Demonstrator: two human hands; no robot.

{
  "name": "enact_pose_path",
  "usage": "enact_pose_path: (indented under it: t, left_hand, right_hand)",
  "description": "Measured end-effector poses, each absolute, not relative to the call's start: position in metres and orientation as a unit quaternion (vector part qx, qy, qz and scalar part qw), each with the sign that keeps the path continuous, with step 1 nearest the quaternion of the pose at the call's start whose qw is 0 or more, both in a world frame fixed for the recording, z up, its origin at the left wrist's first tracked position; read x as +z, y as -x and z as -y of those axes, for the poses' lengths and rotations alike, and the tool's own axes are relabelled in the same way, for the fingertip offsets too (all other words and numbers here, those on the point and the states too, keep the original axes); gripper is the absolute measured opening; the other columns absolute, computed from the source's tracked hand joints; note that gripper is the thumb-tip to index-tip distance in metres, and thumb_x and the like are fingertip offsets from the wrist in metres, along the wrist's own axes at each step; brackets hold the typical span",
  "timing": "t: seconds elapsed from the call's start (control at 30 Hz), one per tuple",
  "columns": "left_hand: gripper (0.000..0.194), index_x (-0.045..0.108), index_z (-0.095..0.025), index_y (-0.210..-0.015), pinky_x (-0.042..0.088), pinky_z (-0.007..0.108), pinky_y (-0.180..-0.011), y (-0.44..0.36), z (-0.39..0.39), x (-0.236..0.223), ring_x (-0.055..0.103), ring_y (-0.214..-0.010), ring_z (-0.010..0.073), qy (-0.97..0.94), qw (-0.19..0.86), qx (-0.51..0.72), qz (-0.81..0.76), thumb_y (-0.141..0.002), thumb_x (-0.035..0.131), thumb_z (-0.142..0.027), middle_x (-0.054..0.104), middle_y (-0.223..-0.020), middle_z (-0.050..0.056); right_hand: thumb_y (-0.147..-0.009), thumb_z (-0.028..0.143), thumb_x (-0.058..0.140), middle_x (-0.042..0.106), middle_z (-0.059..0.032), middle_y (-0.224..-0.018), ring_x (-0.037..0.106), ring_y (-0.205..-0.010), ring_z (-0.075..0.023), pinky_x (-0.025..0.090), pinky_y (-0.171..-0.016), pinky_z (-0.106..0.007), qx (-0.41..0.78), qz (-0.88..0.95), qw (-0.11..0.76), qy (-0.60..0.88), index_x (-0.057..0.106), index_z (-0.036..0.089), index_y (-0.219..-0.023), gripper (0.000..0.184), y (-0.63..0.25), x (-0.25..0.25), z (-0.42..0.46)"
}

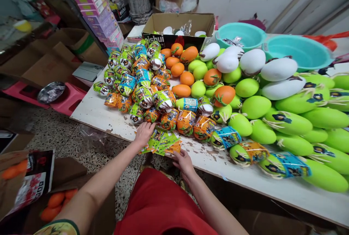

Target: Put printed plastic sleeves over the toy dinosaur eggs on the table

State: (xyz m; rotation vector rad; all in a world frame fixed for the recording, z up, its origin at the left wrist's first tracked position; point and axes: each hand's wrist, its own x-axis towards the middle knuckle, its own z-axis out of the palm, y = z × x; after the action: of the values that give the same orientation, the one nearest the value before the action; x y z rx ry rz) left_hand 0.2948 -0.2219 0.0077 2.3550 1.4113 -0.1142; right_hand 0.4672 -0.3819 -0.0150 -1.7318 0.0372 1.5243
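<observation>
My left hand lies on a fanned pile of green and orange printed wrappers at the near edge of the white table, its fingers spread over their left end. At the right end of the same pile, my right hand pinches the wrappers from below the table edge. Just behind the wrappers lie wrapped toy eggs in a heap. Bare orange eggs, green eggs and white eggs cover the table further back and to the right.
An open cardboard box stands at the back of the table, with two teal basins to its right. Stacked pink and purple boxes rise at the left. A box with orange eggs sits on the floor beside my left arm.
</observation>
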Motion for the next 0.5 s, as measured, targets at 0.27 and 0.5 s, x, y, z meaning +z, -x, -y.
enact_pose_path:
  t: [0.27, 0.5]
  left_hand:
    - [0.037, 0.064, -0.013, -0.103, 0.038, 0.039, -0.089, -0.298, 0.246, -0.014, 0.052, -0.105, 0.0305, -0.745, 0.148, -0.025, -0.650, -0.087, 0.053, -0.044, 0.061, -0.105, 0.016]
    - [0.013, 0.069, -0.020, -0.085, 0.038, 0.029, -0.078, -0.303, 0.232, -0.021, 0.056, -0.095, 0.0217, -0.720, 0.167, -0.035, -0.673, -0.085, 0.059, -0.028, 0.066, -0.093, 0.007]
  right_hand:
    - [-0.057, 0.043, 0.079, 0.064, -0.0103, -0.109, 0.063, -0.098, -0.0258, 0.054, -0.070, -0.032, 0.594, -0.008, 0.402, 0.697, 0.059, 0.020, -0.099, 0.052, -0.487, -0.012, 0.431]
    - [-0.055, 0.047, 0.080, 0.067, -0.0053, -0.090, 0.064, -0.086, -0.0222, 0.053, -0.069, -0.032, 0.601, 0.005, 0.396, 0.695, 0.064, 0.019, -0.095, 0.051, -0.502, -0.013, 0.458]
